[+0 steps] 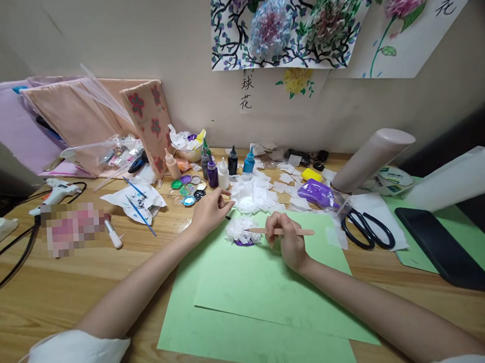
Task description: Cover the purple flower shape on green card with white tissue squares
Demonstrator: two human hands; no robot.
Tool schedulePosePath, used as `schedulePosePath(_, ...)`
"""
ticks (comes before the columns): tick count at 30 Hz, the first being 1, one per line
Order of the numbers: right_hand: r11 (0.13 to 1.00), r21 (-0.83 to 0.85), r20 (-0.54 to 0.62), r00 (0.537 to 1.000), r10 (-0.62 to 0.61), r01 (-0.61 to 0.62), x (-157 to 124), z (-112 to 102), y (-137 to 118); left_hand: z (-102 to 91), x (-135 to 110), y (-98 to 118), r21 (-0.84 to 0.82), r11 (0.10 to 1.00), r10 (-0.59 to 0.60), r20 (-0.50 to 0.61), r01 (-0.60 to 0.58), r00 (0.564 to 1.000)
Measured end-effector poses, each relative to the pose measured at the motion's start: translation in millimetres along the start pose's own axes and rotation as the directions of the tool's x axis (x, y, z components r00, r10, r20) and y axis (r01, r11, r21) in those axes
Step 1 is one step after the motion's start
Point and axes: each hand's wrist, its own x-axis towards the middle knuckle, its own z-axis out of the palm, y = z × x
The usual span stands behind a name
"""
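My right hand [288, 238] is closed around a flat wooden craft stick [306, 232]. The stick's left tip touches a tuft of white paper pieces [240, 227], which has purple [245, 242] along its lower edge. That tuft lies on the upper part of a green paper sheet [272, 288]. Just left of the tuft is my left hand [211, 210], thumb and a finger apart with nothing visible between them; its other fingers are partly curled. Its fingertips point toward a pile of white tissue squares [251, 192]. A small dark tip [228, 218] shows beneath the left hand.
Paint bottles [212, 172] and paint-filled caps [189, 188] stand behind my left hand. Brushes [140, 214] lie on stained tissue, with a glue gun [56, 194] farther left. At right are a purple packet [316, 193], scissors [367, 229], a cylinder [373, 158] and a black phone-like slab [441, 247].
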Motion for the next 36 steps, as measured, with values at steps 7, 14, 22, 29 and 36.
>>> schedulePosePath(7,0.994,0.060,0.014,0.995,0.095,-0.095,4,-1,1,18.8,17,-2,0.077,0.994,0.077,-0.023,-0.075,0.997)
schedulePosePath(14,0.981,0.106,0.017,0.987,0.161,-0.161,2,-1,1,21.6,15,-8,0.056,0.998,0.027,-0.107,-0.021,0.994)
schedulePosePath(22,0.980,0.116,0.013,0.987,0.163,-0.163,2,-1,1,20.8,14,-9,-0.061,0.998,-0.010,-0.192,-0.001,0.981)
schedulePosePath(29,0.994,0.090,-0.005,0.998,0.061,-0.061,3,-2,3,10.1,10,-8,-0.459,0.879,0.006,-0.264,-0.131,0.965)
schedulePosePath(36,0.973,-0.154,0.364,0.925,-0.104,0.170,-3,-4,1,-25.9,-43,-8,-0.645,0.762,0.125,0.231,0.056,0.965)
